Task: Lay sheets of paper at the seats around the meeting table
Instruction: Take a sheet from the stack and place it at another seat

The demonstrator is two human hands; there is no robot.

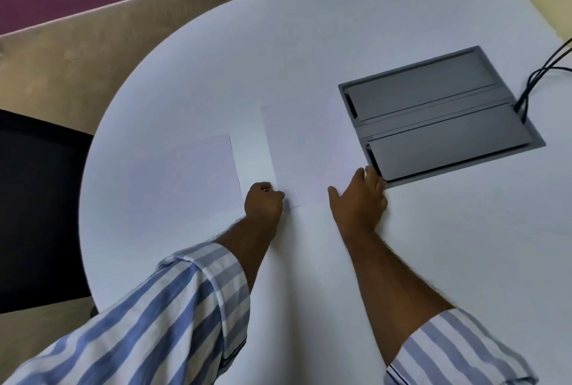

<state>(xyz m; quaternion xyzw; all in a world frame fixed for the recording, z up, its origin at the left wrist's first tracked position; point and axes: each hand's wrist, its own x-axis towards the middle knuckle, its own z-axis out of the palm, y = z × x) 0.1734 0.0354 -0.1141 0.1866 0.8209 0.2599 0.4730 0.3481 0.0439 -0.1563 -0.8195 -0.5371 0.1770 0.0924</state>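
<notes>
Striped sleeves (173, 307) reach over the white bench (216, 44), where the left hand (263, 205), fingers curled, pinches one sheet's (309, 149) near corner, the right hand (360, 195) lies flat on its edge, and another sheet (192, 174) lies just left.

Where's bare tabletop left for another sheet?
Free: the curved far end of the table beyond both sheets, and the near strip between the forearms. Crowded: the right sheet sits close beside the grey cable box, with the left sheet and both hands alongside.
</notes>
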